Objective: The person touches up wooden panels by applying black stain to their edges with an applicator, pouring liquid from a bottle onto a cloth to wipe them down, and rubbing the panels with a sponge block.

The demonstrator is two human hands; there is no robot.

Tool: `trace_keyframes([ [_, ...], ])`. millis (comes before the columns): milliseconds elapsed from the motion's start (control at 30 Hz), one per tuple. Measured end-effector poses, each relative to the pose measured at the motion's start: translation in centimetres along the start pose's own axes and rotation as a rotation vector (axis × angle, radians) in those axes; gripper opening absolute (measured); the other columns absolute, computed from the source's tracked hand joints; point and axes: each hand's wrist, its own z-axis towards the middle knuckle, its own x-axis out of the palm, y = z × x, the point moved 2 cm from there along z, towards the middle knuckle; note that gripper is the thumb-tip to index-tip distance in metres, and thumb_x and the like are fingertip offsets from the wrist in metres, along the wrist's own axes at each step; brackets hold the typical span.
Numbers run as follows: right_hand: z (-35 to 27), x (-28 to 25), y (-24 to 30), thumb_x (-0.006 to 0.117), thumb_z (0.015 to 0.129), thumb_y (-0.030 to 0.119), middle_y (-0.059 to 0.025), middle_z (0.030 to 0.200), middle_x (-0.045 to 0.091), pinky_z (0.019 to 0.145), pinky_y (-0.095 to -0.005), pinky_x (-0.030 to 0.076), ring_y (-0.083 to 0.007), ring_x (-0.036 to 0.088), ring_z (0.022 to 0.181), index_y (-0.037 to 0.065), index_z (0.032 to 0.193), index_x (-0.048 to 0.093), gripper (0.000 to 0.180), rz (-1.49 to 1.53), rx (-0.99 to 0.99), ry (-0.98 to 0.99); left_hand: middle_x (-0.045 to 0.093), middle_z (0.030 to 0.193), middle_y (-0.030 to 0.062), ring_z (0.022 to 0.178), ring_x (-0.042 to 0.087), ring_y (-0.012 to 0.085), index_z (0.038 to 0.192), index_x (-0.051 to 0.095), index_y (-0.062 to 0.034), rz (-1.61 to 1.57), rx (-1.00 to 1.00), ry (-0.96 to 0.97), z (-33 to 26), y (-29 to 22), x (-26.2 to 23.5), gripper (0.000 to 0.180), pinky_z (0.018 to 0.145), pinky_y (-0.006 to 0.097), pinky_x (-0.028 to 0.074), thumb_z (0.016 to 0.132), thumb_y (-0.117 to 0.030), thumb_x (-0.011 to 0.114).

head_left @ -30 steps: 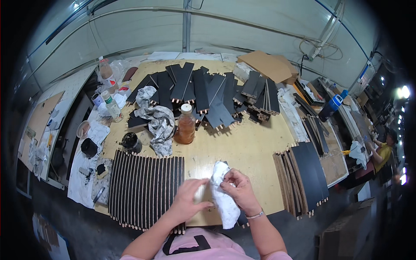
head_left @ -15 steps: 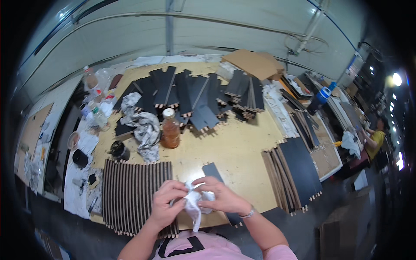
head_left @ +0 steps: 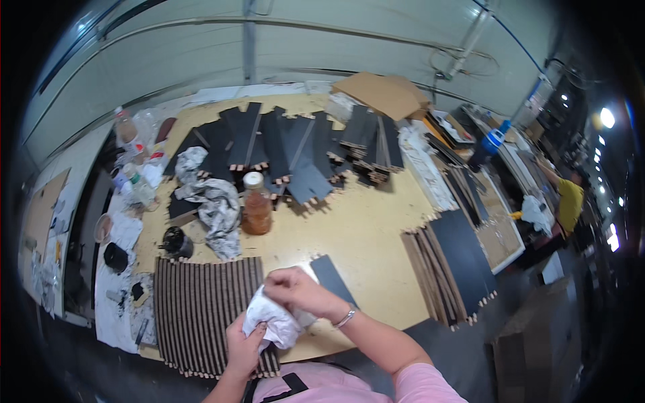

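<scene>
A crumpled white cloth [head_left: 274, 322] is bunched between my two hands, above the table's near edge. My left hand [head_left: 243, 346] pinches its lower left side, thumb over the fabric. Fingers curled, my right hand [head_left: 295, 290] grips its upper part. Just left of them stands a row of dark slats on edge [head_left: 205, 312] with light wooden pegs at their ends. A single dark board [head_left: 334, 279] lies flat beyond my right wrist, partly covered by my forearm.
An amber bottle [head_left: 256, 209], a stained rag [head_left: 216, 209] and a black pot [head_left: 177, 242] stand left of centre. Dark boards [head_left: 295, 151] are heaped at the back; more [head_left: 463, 262] are stacked right. Clear bottles [head_left: 138, 185] line the left. Another person [head_left: 570, 205] works far right.
The cloth has been gathered into a wider bundle. My left hand has moved lower, and my right hand has shifted left and up across it. The view has turned slightly.
</scene>
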Motion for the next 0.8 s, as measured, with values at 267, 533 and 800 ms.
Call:
trace_keyframes([
  [267, 17.6, -6.0, -4.8, 0.101, 0.077, 0.029, -0.0262, 0.151, 0.060, 0.123, -0.0454, 0.046, -0.0413, 0.059, 0.142, -0.009, 0.162, 0.042, 0.111, -0.742, -0.356, -0.758, 0.077, 0.127, 0.0196, 0.116, 0.078, 0.0284, 0.140, 0.064, 0.0133, -0.418, -0.188, -0.056, -1.6, -0.9, -5.5, 0.035, 0.103, 0.045, 0.064, 0.106, 0.009, 0.059],
  [533, 23.7, -8.3, -5.7, 0.102, 0.071, 0.029, -0.0226, 0.149, 0.060, 0.121, -0.0461, 0.049, -0.0391, 0.059, 0.142, 0.001, 0.152, 0.050, 0.100, -0.611, -0.335, -0.766, 0.076, 0.129, 0.0169, 0.117, 0.076, 0.0244, 0.143, 0.062, 0.0109, -0.480, -0.309, -0.005, 0.0, -0.6, -5.6, 0.035, 0.104, 0.041, 0.062, 0.108, 0.004, 0.063],
  [800, 4.5, -4.7, 3.5, 0.093, 0.065, 0.026, -0.0155, 0.129, 0.072, 0.109, -0.0440, 0.058, -0.0329, 0.071, 0.123, 0.009, 0.144, 0.058, 0.088, -0.608, -0.212, -0.396, 0.072, 0.135, 0.0120, 0.121, 0.071, 0.0191, 0.148, 0.057, 0.0043, -0.278, -0.134, -0.041, 6.2, 1.6, -4.6, 0.037, 0.106, 0.036, 0.057, 0.111, 0.001, 0.056],
])
